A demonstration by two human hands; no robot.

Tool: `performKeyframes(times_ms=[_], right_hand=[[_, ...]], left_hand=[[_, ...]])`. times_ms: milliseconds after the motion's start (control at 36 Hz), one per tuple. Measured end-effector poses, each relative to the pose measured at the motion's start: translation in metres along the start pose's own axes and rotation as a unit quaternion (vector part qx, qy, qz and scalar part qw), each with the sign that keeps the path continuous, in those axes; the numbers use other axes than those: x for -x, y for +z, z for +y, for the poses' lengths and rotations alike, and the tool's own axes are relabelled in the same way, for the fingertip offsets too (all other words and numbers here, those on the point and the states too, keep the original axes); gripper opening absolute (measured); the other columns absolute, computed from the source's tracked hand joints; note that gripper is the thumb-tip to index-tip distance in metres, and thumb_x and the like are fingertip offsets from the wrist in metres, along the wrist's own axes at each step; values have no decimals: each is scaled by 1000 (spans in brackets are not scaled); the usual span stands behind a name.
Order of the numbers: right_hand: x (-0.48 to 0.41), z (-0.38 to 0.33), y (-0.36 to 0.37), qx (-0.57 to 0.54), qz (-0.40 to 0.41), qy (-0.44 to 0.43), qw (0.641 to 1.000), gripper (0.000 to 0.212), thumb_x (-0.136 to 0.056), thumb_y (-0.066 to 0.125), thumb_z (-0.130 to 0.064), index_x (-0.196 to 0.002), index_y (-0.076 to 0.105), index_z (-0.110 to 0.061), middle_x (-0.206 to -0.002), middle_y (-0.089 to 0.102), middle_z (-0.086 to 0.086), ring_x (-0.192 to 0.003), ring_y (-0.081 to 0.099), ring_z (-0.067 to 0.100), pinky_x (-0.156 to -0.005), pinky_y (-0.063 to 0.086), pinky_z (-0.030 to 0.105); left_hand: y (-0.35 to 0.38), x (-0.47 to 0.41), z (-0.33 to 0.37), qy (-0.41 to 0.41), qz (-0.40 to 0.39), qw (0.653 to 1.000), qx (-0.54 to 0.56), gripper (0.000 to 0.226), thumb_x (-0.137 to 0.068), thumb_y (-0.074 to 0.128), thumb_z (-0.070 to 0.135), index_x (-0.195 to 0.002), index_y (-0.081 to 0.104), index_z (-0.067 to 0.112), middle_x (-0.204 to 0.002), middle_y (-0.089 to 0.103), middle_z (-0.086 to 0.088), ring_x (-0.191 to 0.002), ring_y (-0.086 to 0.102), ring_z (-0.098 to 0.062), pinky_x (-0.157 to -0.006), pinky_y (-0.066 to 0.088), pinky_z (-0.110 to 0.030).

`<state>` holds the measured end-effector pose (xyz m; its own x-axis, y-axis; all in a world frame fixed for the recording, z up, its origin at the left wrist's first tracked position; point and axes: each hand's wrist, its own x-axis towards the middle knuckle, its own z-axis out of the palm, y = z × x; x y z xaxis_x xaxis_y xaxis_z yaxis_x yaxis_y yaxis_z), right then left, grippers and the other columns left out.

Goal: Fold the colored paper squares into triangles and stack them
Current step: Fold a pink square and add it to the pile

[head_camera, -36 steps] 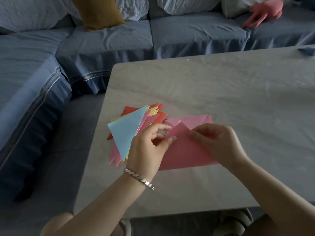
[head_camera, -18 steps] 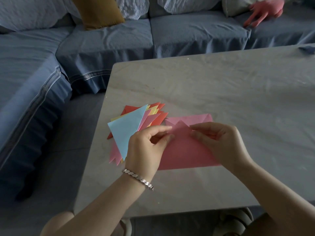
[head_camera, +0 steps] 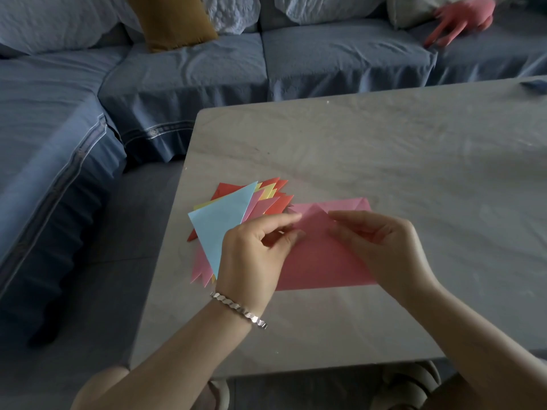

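Observation:
A pink paper square lies on the pale table, its near corner lifted toward the far edge. My left hand pinches the raised flap on its left side. My right hand pinches the same flap on the right, thumb and fingers closed on the paper. To the left sits a fanned stack of folded triangles, light blue on top, with yellow, pink and red-orange ones beneath. My left hand covers the stack's near right part.
A blue sofa wraps around the table's far and left sides, with a mustard cushion and a pink soft toy on it. A dark blue scrap lies at the table's far right edge.
The lifted pink corner has travelled farther toward the sheet's far edge, both hands moving with it. The stack has not moved.

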<state>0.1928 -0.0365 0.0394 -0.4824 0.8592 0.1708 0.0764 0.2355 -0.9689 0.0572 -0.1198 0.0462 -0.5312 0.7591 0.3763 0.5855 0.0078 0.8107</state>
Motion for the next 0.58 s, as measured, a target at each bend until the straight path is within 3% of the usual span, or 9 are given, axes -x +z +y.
performKeyframes(times_ms=[222, 583], right_hand=[[1, -1, 0, -18, -6, 8, 1000, 26, -76, 70, -7, -74, 68, -34, -66, 67, -26, -62, 60, -10, -62, 45, 5], [-1, -2, 1, -26, -35, 13, 999, 28, -74, 71, -5, -73, 68, -32, -64, 67, -23, -61, 59, -9, -61, 44, 5]], left_hand=[[-3, 0, 1, -21, -20, 999, 31, 21, -67, 78, 8, -85, 74, 17, -69, 66, 19, -62, 61, 4, -66, 44, -5], [-6, -1, 2, -77, -44, 992, 84, 26, -68, 78, 11, -70, 68, 35, -59, 63, 29, -62, 61, 7, -62, 42, -3]])
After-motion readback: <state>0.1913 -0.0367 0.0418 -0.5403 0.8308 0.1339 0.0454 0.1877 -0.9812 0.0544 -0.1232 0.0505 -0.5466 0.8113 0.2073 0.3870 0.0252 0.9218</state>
